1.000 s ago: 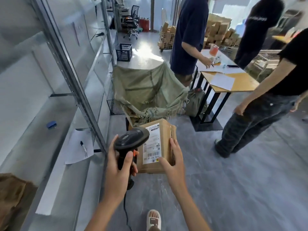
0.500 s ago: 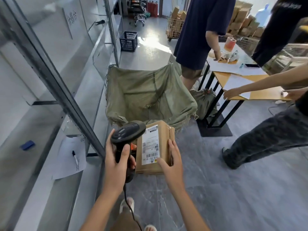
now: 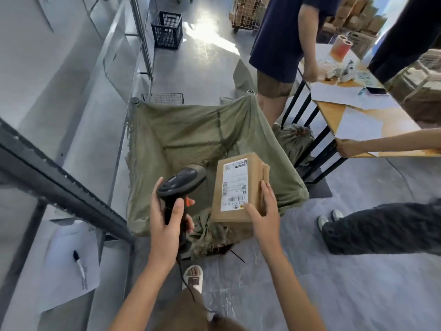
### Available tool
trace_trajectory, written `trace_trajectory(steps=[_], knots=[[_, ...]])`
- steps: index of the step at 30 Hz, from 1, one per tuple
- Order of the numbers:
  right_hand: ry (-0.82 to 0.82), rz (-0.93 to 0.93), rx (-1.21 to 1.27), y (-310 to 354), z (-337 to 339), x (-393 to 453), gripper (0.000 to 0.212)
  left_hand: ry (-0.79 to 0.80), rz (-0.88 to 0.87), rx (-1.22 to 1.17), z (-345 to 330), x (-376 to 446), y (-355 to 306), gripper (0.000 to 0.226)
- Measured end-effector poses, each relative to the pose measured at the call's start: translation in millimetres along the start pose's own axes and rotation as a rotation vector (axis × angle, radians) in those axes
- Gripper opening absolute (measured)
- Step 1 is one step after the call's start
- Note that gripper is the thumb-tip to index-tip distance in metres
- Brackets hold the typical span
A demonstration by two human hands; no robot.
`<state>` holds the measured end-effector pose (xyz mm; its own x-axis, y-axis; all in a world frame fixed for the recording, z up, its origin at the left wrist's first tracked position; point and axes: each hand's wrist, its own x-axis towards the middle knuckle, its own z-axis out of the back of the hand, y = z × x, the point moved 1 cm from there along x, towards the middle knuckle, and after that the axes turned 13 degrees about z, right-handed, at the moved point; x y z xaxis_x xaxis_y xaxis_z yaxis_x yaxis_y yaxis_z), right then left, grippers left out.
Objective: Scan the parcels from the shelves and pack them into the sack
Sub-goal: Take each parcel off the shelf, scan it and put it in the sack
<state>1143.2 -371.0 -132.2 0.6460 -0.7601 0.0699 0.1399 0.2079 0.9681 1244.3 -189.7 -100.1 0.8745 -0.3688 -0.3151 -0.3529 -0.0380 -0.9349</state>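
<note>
My right hand (image 3: 263, 212) grips a brown cardboard parcel (image 3: 254, 185) by its near right corner, white label with a barcode facing up. The parcel hangs over the near edge of the open green sack (image 3: 176, 137), which is stretched on a frame straight ahead. My left hand (image 3: 164, 225) grips the handle of a black barcode scanner (image 3: 181, 181) just left of the parcel, its head tilted toward the sack. A cable hangs from the scanner's handle down past my leg.
Grey metal shelving (image 3: 59, 187) runs along the left, with a paper sheet and a marker (image 3: 79, 263) on the low shelf. A wooden table (image 3: 381, 123) with papers stands right, three people around it. A tied sack (image 3: 296, 139) lies under it. A dark crate (image 3: 167, 29) sits far ahead.
I have stepped closer to the sack. The parcel and scanner moved forward and now hang over the sack's near edge. Both hands keep their hold.
</note>
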Motion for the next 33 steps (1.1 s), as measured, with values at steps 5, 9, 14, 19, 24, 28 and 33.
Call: trace_trajectory(steps=[5, 9, 14, 19, 24, 28, 33], knots=[[0.003, 0.024, -0.095, -12, -1, 91, 0.080, -0.006, 0.048, 0.018, -15, 66, -5, 0.059], [0.064, 0.009, -0.187, -40, -16, 139, 0.086, -0.015, 0.104, 0.019, -30, 104, 4, 0.060], [0.142, -0.032, -0.291, -82, -36, 183, 0.075, -0.085, 0.146, 0.009, -46, 134, 19, 0.064], [0.332, -0.096, -0.419, -124, -73, 189, 0.080, -0.154, 0.204, 0.009, -53, 153, 45, 0.061], [0.409, -0.151, -0.606, -174, -98, 192, 0.086, -0.195, 0.254, 0.018, -52, 160, 69, 0.068], [0.630, -0.190, -0.810, -216, -105, 190, 0.078, -0.234, 0.270, 0.023, -53, 161, 78, 0.063], [0.815, -0.367, -0.843, -246, -104, 187, 0.071, -0.256, 0.287, 0.027, -54, 158, 82, 0.063]])
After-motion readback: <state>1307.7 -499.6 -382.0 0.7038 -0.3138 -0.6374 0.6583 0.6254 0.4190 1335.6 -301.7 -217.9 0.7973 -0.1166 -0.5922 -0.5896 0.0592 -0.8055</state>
